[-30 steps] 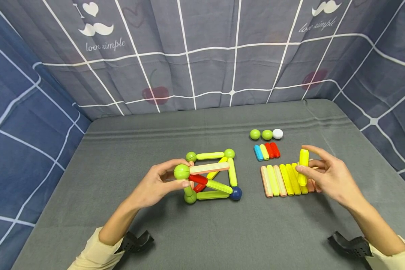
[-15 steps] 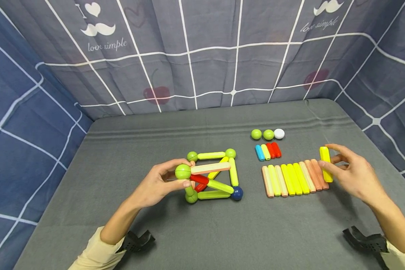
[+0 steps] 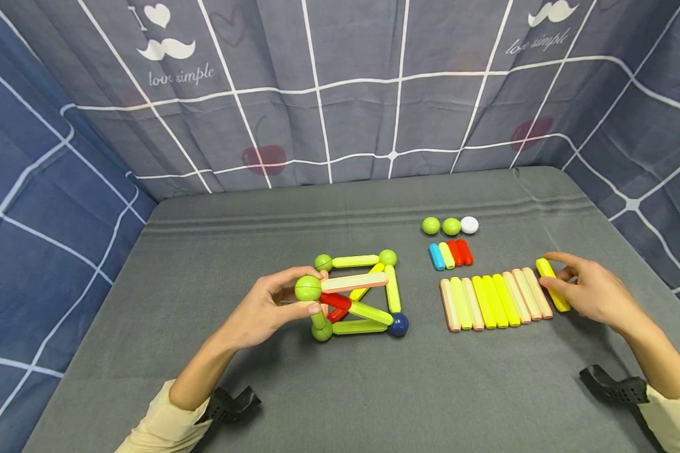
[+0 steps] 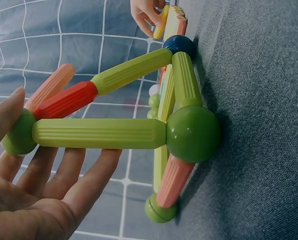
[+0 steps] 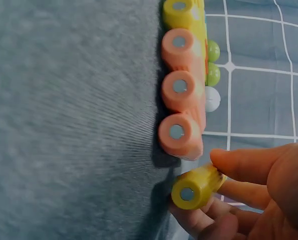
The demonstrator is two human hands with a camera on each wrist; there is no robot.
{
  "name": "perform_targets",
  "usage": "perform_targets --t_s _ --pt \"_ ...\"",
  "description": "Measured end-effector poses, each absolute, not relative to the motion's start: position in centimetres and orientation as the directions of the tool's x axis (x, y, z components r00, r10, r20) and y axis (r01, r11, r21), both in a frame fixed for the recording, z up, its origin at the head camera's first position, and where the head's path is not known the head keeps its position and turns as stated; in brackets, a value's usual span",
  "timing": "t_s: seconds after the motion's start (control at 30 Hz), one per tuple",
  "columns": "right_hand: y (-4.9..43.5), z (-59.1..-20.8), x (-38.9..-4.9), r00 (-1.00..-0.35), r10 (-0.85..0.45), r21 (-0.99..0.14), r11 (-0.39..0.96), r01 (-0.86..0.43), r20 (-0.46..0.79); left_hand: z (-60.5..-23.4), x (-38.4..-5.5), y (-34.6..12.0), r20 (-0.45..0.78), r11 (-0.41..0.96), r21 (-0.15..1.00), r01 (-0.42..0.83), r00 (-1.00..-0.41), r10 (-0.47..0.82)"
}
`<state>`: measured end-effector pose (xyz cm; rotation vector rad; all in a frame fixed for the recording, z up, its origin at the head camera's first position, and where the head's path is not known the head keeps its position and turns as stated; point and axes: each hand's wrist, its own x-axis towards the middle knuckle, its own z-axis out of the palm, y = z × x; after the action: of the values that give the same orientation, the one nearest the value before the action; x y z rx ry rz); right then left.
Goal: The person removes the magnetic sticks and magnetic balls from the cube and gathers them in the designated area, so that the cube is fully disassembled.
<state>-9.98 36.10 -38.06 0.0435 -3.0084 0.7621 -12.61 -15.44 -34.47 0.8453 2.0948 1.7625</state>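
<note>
My left hand (image 3: 269, 311) pinches a green ball (image 3: 308, 288) at the raised corner of a ball-and-rod frame. The frame's square base has a navy ball (image 3: 398, 324) at its near right corner and green balls at the others. From the pinched ball, a peach rod (image 3: 354, 282) juts right with its far end unattached. A joined red rod (image 4: 66, 100) and green rod slope down to the navy ball. My right hand (image 3: 595, 292) holds a yellow magnetic rod (image 3: 552, 286) between thumb and fingers, close to the right end of a rod row (image 3: 495, 302).
Behind the row lie several short rods (image 3: 450, 254) in blue, yellow-green and red. Two loose green balls (image 3: 451, 226) and a white ball (image 3: 469, 225) sit farther back. Printed cloth (image 3: 351, 126) hangs around the grey table (image 3: 294, 390) at the back and sides.
My right hand has carried the yellow rod rightward past the row's end, then lowered it to the table beside the last peach rod. The left hand and frame have stayed in place.
</note>
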Motion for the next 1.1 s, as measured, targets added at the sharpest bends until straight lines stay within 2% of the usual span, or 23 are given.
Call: perform_targets --t_s 0.2,0.47,0.83,1.03,1.1 --pt "36.1 -38.2 -9.7 -0.999 -0.033 -0.492 0.871 -0.009 -0.04 -34.5 -12.7 -15.5 0.158 0.095 0.961 0.26 -0.795 0.586" --pt "36.2 -38.2 -9.6 -0.996 -0.052 -0.491 0.871 -0.01 -0.073 -34.5 -12.8 -15.5 0.152 0.121 0.956 0.268 -0.803 0.576" --pt "36.2 -38.0 -9.2 -0.997 -0.046 -0.494 0.87 -0.006 -0.068 -34.5 -12.8 -15.3 0.15 0.109 0.96 0.259 -0.799 0.582" --pt "35.7 -37.4 -9.0 -1.0 -0.022 -0.445 0.895 -0.028 0.018 -34.5 -12.8 -15.4 0.155 0.105 0.959 0.262 -0.8 0.58" --pt "35.0 -36.9 -8.7 -0.999 -0.03 -0.495 0.867 -0.047 0.042 -34.5 -12.8 -15.4 0.159 0.103 0.958 0.267 -0.797 0.583"
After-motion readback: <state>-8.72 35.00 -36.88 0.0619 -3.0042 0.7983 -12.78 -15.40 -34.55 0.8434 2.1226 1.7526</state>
